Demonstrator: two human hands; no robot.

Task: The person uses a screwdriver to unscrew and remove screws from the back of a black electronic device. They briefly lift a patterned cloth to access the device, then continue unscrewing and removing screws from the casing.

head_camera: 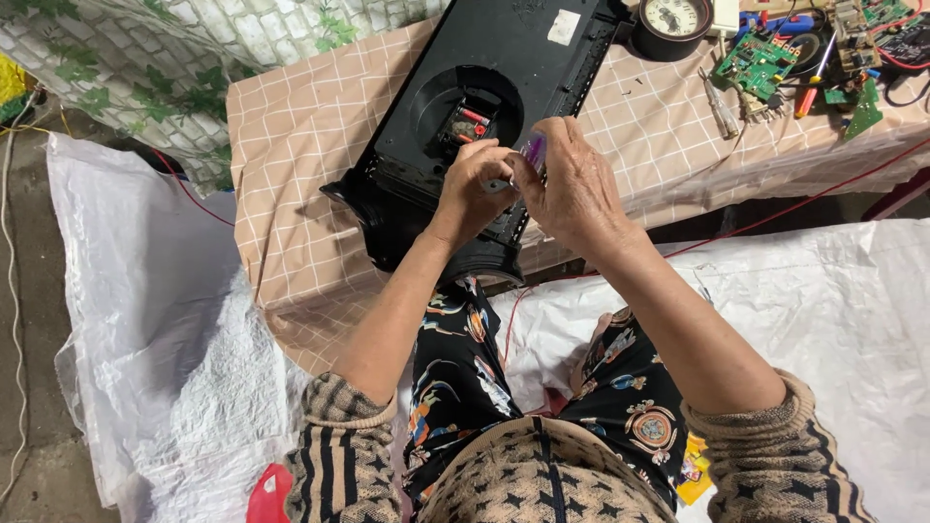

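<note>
A large black clock case (504, 87) lies face down on a table with a tan checked cloth (291, 165). A round recess in its back holds a small movement with red parts (470, 121). My left hand (475, 189) and my right hand (576, 184) meet just in front of that recess, over the case's near part. Their fingers pinch a small purple object (534, 148) between them, and a small grey piece (499, 184) shows at the left fingertips. I cannot tell what either piece is.
At the table's far right lie green circuit boards (758, 60), screwdrivers (719, 105), and a round dial face (673, 19). A red wire (775, 215) runs off the table. White plastic sheeting (155, 320) covers the ground on both sides of my knees.
</note>
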